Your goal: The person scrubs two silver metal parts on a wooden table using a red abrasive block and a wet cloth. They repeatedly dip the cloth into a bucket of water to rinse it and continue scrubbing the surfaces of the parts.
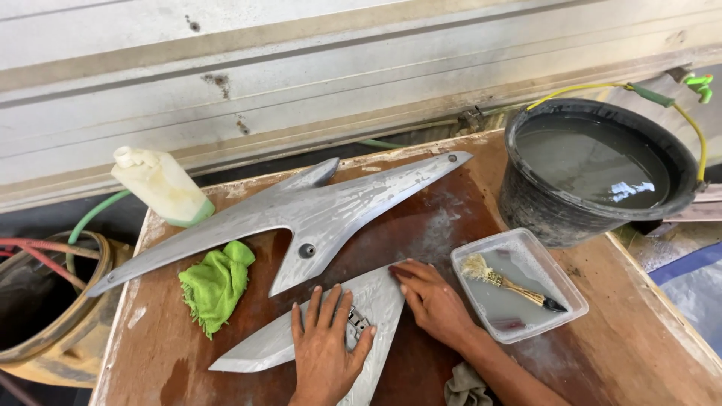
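My left hand lies flat, fingers spread, on a small grey pointed panel at the near edge of a wet wooden table. My right hand presses its fingertips on the panel's upper right edge; I cannot see anything gripped under it. Just beyond lies a larger grey panel, long and angular with a bolt hole. A green cloth is crumpled to the left of my left hand.
A black bucket of murky water stands at the back right. A clear plastic tray holds liquid and a small brush. A pale plastic bottle stands at the back left. A grey rag lies by my right forearm.
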